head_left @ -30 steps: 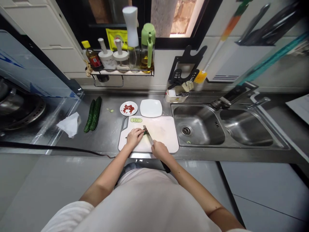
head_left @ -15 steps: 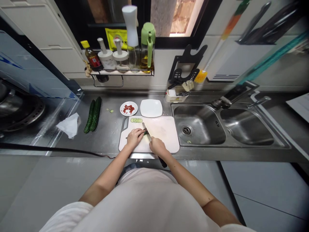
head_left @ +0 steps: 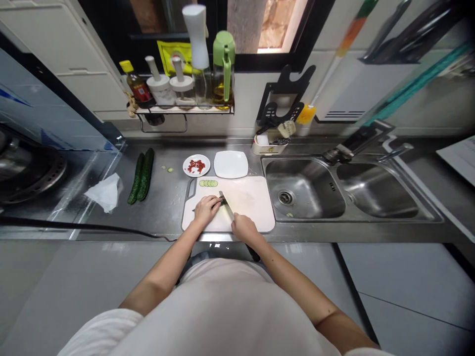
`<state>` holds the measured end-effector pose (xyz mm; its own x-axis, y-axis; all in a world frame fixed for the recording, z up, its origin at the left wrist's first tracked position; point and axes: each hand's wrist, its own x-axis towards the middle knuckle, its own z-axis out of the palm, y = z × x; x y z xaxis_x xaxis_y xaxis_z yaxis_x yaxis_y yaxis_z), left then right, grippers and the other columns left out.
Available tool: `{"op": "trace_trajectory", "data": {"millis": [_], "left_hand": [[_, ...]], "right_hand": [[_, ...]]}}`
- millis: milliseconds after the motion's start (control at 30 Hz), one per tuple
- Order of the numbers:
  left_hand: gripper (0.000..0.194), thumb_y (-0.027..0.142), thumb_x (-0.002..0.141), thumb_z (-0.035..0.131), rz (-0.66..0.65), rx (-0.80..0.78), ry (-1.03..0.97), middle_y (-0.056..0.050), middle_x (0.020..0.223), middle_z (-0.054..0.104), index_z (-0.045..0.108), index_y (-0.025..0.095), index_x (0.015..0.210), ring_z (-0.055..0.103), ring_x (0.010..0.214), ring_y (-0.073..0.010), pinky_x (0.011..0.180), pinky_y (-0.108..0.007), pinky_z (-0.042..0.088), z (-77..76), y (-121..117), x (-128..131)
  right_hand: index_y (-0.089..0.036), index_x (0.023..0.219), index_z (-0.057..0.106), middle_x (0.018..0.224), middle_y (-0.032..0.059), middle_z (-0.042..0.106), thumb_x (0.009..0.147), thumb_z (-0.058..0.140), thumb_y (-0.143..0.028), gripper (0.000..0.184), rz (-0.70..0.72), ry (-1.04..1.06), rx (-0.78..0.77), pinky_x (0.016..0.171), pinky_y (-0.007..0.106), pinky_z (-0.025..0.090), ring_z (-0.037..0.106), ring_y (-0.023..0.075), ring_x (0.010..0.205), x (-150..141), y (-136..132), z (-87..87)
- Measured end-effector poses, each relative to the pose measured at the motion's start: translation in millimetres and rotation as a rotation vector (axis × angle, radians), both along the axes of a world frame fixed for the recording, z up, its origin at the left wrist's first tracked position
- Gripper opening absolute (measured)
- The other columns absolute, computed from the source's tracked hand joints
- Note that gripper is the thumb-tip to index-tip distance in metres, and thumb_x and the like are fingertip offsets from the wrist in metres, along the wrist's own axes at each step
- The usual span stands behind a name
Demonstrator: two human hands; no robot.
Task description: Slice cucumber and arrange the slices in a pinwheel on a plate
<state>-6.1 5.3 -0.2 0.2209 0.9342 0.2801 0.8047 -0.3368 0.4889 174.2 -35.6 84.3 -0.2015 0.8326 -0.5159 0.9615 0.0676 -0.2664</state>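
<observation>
My left hand (head_left: 207,210) is closed over a dark green cucumber (head_left: 223,201) on the white cutting board (head_left: 258,202); most of the cucumber is hidden under the fingers. My right hand (head_left: 245,228) grips a knife (head_left: 227,206), its blade angled up and to the left, beside the left fingertips at the cucumber's end. Whether the edge is in the cucumber I cannot tell. Several pale green cucumber slices (head_left: 208,183) lie overlapping in a row near the board's upper left.
Behind the board stand a small plate (head_left: 186,171) of chopped red pieces and a white square plate (head_left: 230,164). Two whole cucumbers (head_left: 141,176) and a crumpled white tissue (head_left: 106,192) lie at left. A double sink (head_left: 305,190) is at right, below a faucet. Bottles fill a wall rack (head_left: 185,112).
The whole view has shifted slightly. My right hand and the knife have moved a little relative to the board, while my left hand keeps its place on the cucumber.
</observation>
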Motion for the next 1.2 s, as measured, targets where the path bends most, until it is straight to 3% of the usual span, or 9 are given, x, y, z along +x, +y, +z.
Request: {"op": "trace_trajectory", "data": {"millis": [267, 600, 1200], "left_hand": [[0.023, 0.031, 0.092, 0.054, -0.011, 0.01, 0.008, -0.004, 0.107, 0.068, 0.071, 0.026, 0.107, 0.059, 0.096, -0.0182, 0.084, -0.031, 0.047, -2.3, 1.7, -1.8], [0.023, 0.031, 0.093, 0.053, 0.003, 0.015, 0.01, -0.004, 0.106, 0.068, 0.07, 0.026, 0.108, 0.059, 0.096, -0.0182, 0.084, -0.031, 0.047, 0.8, -0.3, 0.0], [0.024, 0.032, 0.094, 0.051, 0.002, 0.04, 0.007, -0.004, 0.105, 0.069, 0.071, 0.025, 0.106, 0.06, 0.094, -0.0183, 0.084, -0.031, 0.047, 1.0, -0.7, 1.0]], "right_hand": [[-0.013, 0.112, 0.058, 0.104, 0.0163, 0.068, 0.091, 0.039, -0.018, 0.029, 0.007, 0.012, 0.029, 0.075, 0.03, 0.044, 0.064, 0.0256, 0.099, -9.4, 12.0, -4.5], [-0.014, 0.107, 0.059, 0.098, 0.0148, 0.069, 0.091, 0.039, -0.018, 0.026, 0.011, 0.005, 0.016, 0.07, 0.029, 0.043, 0.066, 0.0242, 0.092, -0.2, -2.9, -9.0], [-0.011, 0.117, 0.058, 0.109, 0.0169, 0.068, 0.092, 0.039, -0.016, 0.032, -0.021, -0.002, 0.018, 0.08, 0.029, 0.045, 0.064, 0.0246, 0.104, -21.2, 15.3, -6.8]]}}
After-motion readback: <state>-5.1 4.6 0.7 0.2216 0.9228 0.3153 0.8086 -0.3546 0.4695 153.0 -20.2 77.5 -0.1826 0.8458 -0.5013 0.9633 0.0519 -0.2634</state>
